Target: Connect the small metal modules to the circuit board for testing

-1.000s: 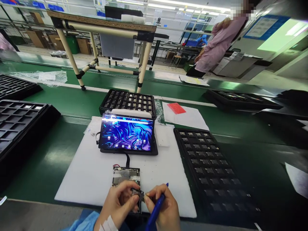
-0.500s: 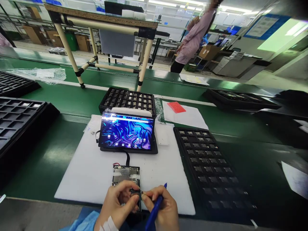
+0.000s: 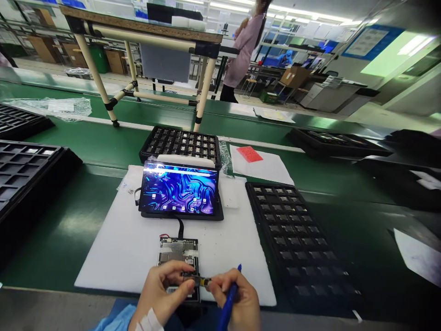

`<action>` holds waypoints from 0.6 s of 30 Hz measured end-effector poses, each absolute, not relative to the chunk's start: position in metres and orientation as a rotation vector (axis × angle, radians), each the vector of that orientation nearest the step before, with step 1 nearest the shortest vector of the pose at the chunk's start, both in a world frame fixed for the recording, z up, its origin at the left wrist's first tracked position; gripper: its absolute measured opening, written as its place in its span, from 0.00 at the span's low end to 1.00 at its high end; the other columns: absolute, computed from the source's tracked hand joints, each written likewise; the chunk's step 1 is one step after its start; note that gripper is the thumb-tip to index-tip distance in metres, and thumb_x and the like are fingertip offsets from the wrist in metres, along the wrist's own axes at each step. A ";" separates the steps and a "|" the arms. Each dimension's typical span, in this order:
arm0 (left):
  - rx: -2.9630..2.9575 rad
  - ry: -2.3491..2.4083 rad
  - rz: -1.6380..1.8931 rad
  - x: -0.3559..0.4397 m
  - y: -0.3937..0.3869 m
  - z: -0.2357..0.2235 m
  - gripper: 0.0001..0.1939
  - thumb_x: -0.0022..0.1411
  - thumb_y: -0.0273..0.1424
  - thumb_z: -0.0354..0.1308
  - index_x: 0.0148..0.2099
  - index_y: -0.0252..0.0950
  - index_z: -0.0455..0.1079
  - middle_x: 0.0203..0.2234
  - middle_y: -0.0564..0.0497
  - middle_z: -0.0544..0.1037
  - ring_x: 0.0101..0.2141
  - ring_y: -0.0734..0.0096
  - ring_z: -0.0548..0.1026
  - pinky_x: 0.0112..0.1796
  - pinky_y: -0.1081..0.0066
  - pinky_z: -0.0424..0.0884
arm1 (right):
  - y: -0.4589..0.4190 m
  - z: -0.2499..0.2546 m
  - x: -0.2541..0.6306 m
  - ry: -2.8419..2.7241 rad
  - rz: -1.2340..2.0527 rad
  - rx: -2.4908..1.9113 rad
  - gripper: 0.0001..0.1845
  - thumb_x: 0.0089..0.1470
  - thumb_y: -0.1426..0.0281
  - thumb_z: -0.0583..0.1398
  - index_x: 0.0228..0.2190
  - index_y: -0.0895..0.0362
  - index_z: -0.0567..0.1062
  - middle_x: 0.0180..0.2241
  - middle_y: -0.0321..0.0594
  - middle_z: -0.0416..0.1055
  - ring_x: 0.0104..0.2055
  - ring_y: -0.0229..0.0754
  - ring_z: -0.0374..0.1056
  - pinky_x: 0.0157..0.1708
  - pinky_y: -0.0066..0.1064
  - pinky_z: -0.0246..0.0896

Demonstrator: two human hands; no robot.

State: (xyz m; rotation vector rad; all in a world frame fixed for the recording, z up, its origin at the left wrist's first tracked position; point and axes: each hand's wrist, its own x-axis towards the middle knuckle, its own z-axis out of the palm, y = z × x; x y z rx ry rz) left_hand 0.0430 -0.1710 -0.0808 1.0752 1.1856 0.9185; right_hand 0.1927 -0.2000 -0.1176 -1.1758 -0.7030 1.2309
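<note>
My left hand [image 3: 164,290] and my right hand [image 3: 237,301] meet over the near end of a circuit board [image 3: 177,252] on a white foam mat [image 3: 124,248]. Both pinch a small dark module [image 3: 196,279] between thumb and forefinger, just above the board. My right hand also grips a blue pen [image 3: 230,301], tip pointing up. A black cable runs from the board to a lit tablet [image 3: 179,190] propped behind it.
A black tray of small parts [image 3: 296,239] lies right of the mat, another tray [image 3: 181,143] behind the tablet, empty-celled trays [image 3: 24,170] at left. A red pad [image 3: 251,154] sits on white paper. A person in pink [image 3: 243,50] walks beyond the pipe-frame table [image 3: 144,37].
My hands have kept pinching the small module and lowered it slightly toward the board. The person in pink has walked leftward in the background.
</note>
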 end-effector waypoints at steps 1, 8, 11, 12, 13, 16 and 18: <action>1.063 1.171 0.889 0.042 -0.171 -0.080 0.27 0.45 0.51 0.68 0.35 0.31 0.73 0.22 0.47 0.77 0.25 0.71 0.75 0.29 0.78 0.69 | -0.200 -0.117 0.193 -0.675 1.258 -1.162 0.24 0.38 0.58 0.71 0.17 0.58 0.64 0.18 0.36 0.68 0.22 0.35 0.64 0.25 0.22 0.59; 1.016 1.089 0.844 0.042 -0.171 -0.080 0.26 0.45 0.50 0.69 0.33 0.30 0.72 0.20 0.47 0.76 0.23 0.72 0.73 0.28 0.78 0.68 | -0.200 -0.103 0.188 -0.644 1.343 -1.091 0.27 0.37 0.58 0.72 0.17 0.58 0.61 0.17 0.36 0.67 0.20 0.33 0.59 0.24 0.22 0.53; 1.019 1.059 0.821 0.042 -0.172 -0.080 0.26 0.45 0.50 0.69 0.32 0.29 0.73 0.20 0.48 0.76 0.23 0.73 0.73 0.28 0.79 0.67 | -0.199 -0.110 0.193 -0.738 1.437 -1.026 0.26 0.40 0.59 0.71 0.18 0.58 0.60 0.18 0.37 0.68 0.21 0.34 0.61 0.25 0.23 0.55; 1.019 1.053 0.810 0.042 -0.172 -0.080 0.27 0.45 0.50 0.68 0.33 0.29 0.73 0.20 0.48 0.76 0.23 0.73 0.73 0.27 0.79 0.67 | -0.198 -0.113 0.194 -0.757 1.454 -1.003 0.26 0.41 0.59 0.71 0.18 0.58 0.60 0.18 0.37 0.68 0.21 0.34 0.61 0.25 0.23 0.55; 1.025 1.048 0.797 0.042 -0.172 -0.080 0.27 0.45 0.51 0.68 0.33 0.29 0.73 0.20 0.48 0.76 0.23 0.73 0.73 0.27 0.79 0.66 | -0.198 -0.115 0.196 -0.766 1.459 -0.983 0.26 0.42 0.60 0.70 0.19 0.58 0.60 0.18 0.36 0.68 0.21 0.34 0.62 0.25 0.22 0.55; 1.065 1.043 0.762 0.042 -0.172 -0.079 0.27 0.46 0.51 0.67 0.32 0.29 0.74 0.20 0.47 0.76 0.23 0.72 0.73 0.27 0.79 0.65 | -0.196 -0.122 0.198 -0.786 1.477 -0.922 0.25 0.44 0.62 0.70 0.19 0.58 0.59 0.18 0.35 0.67 0.21 0.33 0.62 0.25 0.22 0.54; 1.079 1.036 0.758 0.043 -0.171 -0.078 0.28 0.46 0.52 0.67 0.32 0.29 0.74 0.20 0.47 0.76 0.24 0.72 0.72 0.27 0.78 0.65 | -0.194 -0.125 0.199 -0.843 1.521 -0.861 0.25 0.47 0.64 0.69 0.20 0.58 0.58 0.19 0.35 0.67 0.22 0.33 0.61 0.25 0.22 0.54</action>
